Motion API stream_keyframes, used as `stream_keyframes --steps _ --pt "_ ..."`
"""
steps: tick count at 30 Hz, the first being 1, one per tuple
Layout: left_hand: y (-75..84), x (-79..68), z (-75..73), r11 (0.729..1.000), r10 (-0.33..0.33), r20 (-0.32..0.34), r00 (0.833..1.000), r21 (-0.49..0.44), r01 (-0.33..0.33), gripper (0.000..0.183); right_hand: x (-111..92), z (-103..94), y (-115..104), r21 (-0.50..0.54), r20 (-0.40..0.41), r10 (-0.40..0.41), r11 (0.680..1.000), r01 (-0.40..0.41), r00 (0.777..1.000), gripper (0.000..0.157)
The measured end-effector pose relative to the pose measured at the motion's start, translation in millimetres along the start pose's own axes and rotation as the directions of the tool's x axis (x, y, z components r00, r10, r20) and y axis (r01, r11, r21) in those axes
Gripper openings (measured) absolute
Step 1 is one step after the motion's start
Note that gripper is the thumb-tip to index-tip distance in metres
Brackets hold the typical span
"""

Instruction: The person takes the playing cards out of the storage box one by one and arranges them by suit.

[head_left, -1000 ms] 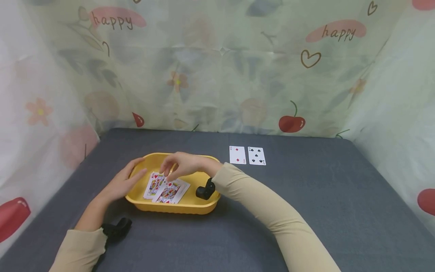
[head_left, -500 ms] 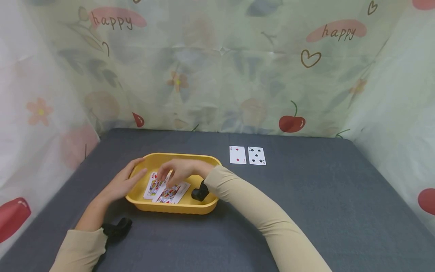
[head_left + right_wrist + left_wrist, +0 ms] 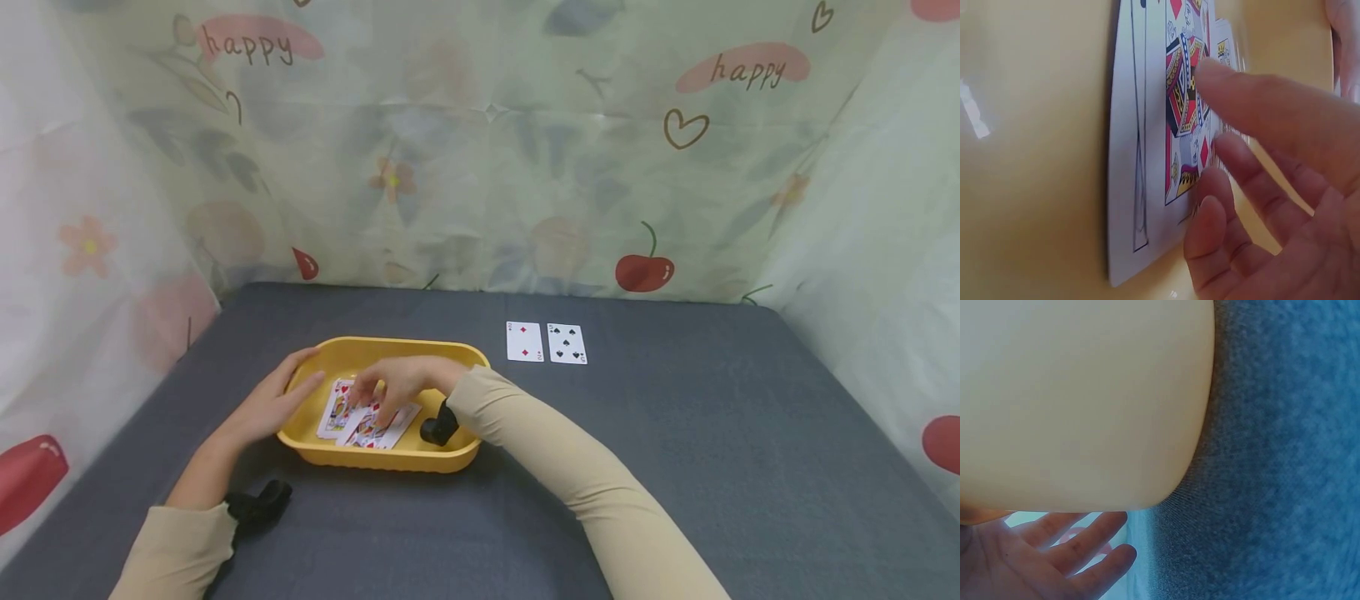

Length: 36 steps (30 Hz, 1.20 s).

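In the head view a yellow plastic tray point(image 3: 442, 461) holds several loosely overlapping playing cards point(image 3: 336, 413). My right hand point(image 3: 405, 383) reaches down into it over the pile, fingers bent and apart. In the right wrist view the thumb point(image 3: 1216, 78) lies at the face of a diamond court card point(image 3: 1186, 119), and the other fingertips are at the pile's far side; no card is lifted. At the tray's left end rests my left hand point(image 3: 273, 400), thumb over the rim. The left wrist view shows its fingers point(image 3: 1085, 544) spread loosely beyond the tray wall point(image 3: 1085, 412).
Behind and right of the tray, a two of diamonds point(image 3: 524, 342) and a five of spades point(image 3: 567, 344) lie face up side by side on the dark grey cloth point(image 3: 675, 417). A patterned curtain point(image 3: 480, 192) stands along the back and sides.
My right hand first shifted slightly left over the pile, then its thumb moved toward the right-hand cards. My left hand, the tray and the two cards on the table stay put.
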<state>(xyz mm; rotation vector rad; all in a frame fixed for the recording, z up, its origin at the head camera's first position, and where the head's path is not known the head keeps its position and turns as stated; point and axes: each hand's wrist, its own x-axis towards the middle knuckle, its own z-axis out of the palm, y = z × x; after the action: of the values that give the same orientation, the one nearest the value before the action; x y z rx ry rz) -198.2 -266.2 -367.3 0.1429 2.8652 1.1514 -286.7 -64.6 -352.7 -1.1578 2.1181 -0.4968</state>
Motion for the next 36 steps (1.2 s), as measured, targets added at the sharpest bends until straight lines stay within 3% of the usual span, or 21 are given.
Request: stream_keyframes --steps 27,36 --pt "1.2 -0.1 0.6 1.000 -0.007 0.000 1.000 -0.007 0.007 0.064 -4.5 1.4 0.1 -0.061 -0.047 0.141 0.988 -0.144 0.989 0.036" --pt "0.6 -0.2 1.0 1.000 -0.005 -0.004 1.000 -0.005 0.005 0.064 -9.9 -4.3 1.6 -0.065 -0.117 0.088 0.993 -0.096 0.989 0.023"
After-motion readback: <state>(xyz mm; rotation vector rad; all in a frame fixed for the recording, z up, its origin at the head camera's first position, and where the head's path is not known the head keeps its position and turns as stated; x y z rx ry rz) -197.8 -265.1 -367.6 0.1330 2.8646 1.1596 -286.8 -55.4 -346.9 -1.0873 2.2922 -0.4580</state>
